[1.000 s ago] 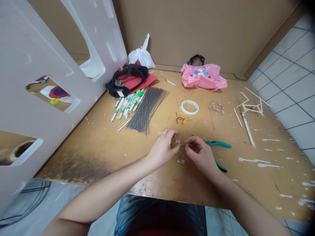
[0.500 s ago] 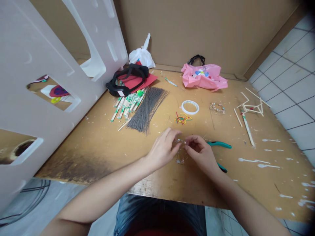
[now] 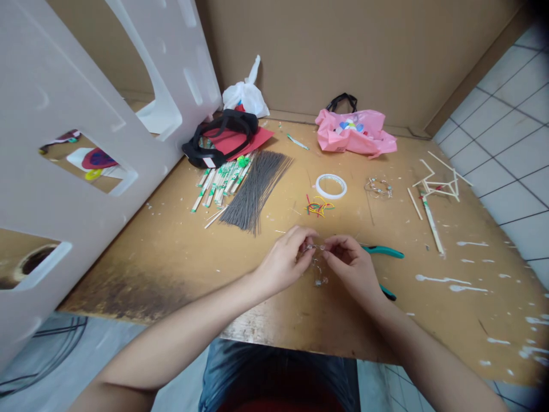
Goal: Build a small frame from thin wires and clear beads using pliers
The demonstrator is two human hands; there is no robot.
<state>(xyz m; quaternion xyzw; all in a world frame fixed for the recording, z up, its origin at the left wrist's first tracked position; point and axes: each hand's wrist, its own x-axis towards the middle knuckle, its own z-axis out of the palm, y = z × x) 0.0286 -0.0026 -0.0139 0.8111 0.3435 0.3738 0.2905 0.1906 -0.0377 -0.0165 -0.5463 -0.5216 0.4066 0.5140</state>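
Between my hands is a thin wire strung with small clear beads (image 3: 318,281), its lower part dangling over the wooden table. My left hand (image 3: 288,254) pinches one side of this beaded wire between thumb and fingers. On the other side, my right hand (image 3: 348,260) pinches it too, a few centimetres away. Pliers with teal handles (image 3: 384,252) lie on the table, partly hidden by my right hand and wrist. Farther back to the right rests a ring of beaded wire (image 3: 378,187). The exact twist of wire at my fingertips is too small to make out.
A bundle of grey wires (image 3: 257,191) lies left of centre, by wrapped chopsticks (image 3: 221,180) and a black headset (image 3: 223,140). Beyond my hands are rubber bands (image 3: 318,206), a tape roll (image 3: 331,186) and a pink bag (image 3: 355,134). A stick frame (image 3: 440,189) is at right.
The dangling beaded end has swung slightly to the right and changed shape. Both hands keep their pinch in nearly the same place. The camera view has shifted a little.
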